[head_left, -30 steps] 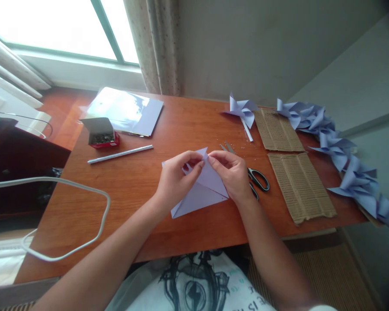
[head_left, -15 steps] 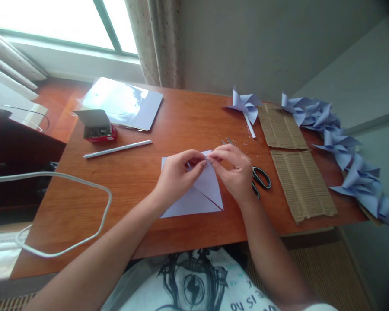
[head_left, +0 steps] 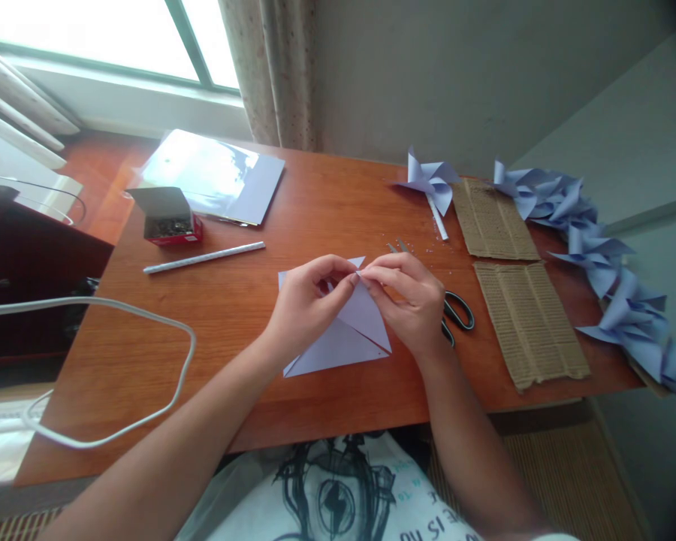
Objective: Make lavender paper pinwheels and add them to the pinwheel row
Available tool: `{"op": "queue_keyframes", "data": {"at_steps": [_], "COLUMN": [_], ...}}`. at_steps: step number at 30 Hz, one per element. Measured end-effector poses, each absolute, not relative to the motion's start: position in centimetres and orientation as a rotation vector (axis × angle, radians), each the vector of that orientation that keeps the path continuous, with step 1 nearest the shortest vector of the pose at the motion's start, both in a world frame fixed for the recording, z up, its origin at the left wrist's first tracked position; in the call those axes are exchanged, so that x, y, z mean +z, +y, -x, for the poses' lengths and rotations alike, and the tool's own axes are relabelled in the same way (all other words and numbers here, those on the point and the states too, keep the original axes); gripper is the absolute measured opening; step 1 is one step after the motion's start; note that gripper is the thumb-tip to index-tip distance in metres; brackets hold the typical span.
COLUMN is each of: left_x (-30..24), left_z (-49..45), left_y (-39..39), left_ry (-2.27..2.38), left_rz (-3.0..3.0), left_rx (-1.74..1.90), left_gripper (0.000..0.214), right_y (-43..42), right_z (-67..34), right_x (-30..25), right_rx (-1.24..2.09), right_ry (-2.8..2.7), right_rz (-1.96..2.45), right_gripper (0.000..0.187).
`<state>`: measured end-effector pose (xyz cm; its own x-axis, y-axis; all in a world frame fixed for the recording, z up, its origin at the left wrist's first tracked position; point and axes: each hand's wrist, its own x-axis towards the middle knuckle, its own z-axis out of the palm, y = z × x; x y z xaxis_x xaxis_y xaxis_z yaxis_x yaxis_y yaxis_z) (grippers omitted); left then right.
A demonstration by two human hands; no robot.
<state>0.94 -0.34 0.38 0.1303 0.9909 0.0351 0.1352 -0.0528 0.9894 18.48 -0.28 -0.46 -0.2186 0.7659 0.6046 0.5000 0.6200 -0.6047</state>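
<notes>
A pale lilac paper square point(head_left: 343, 338) with diagonal cuts lies on the wooden table point(head_left: 214, 323) in front of me. My left hand point(head_left: 307, 304) pinches a corner flap of the paper toward its middle. My right hand point(head_left: 411, 297) pinches the paper at the same spot, fingertips almost touching those of the left. Both hands are closed on the paper. Black-handled scissors point(head_left: 456, 312) lie just right of my right hand, partly hidden by it.
A finished lilac pinwheel point(head_left: 431, 180) on a white stick lies at the back. Several more pinwheels point(head_left: 597, 255) line the right edge. Two corrugated cardboard pieces point(head_left: 526, 315) lie right. A white stick point(head_left: 203, 257), a red pin box point(head_left: 172, 225), a paper stack point(head_left: 214, 176) and a white cable point(head_left: 146, 323) are left.
The paper has turned slightly on the table and its lower edge has shifted. Both hands stay pinched at the paper's middle. The view has tilted a little.
</notes>
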Motion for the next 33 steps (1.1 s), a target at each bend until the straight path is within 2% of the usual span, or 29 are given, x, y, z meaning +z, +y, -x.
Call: {"op": "queue_keyframes", "data": {"at_steps": [9,15,20,26,33], "left_x": [0.89,0.52,0.61,0.72,0.67], "left_z": [-0.79,-0.81,-0.89,-1.00,-0.93], "left_y": [-0.46,-0.40,-0.36,-0.37,-0.39], "left_ry": [1.146,1.144,1.139,1.171,1.191], "left_rz": [-1.294,-1.266,-1.274,-1.332,-1.396], "left_rx": [1.047,1.063,1.072,1.098,1.094], "left_gripper": [0.027,0.020,0.017,0.014,0.013], "right_y": [-0.34,-0.35,-0.53,-0.49,-0.41], "right_z": [-18.64,-18.46,-18.31,-18.52,-18.38], "right_x": [-0.74,-0.42,0.03,-0.32,-0.49], "right_rx": [0.292,0.339,0.529,1.049,1.095], "right_ry": [-1.922,-1.928,-1.792,-1.582,-1.521], "right_rz": [0.997,1.002,1.117,1.205,1.199], "right_gripper": [0.019,0.014,0.011,0.013,0.011]}}
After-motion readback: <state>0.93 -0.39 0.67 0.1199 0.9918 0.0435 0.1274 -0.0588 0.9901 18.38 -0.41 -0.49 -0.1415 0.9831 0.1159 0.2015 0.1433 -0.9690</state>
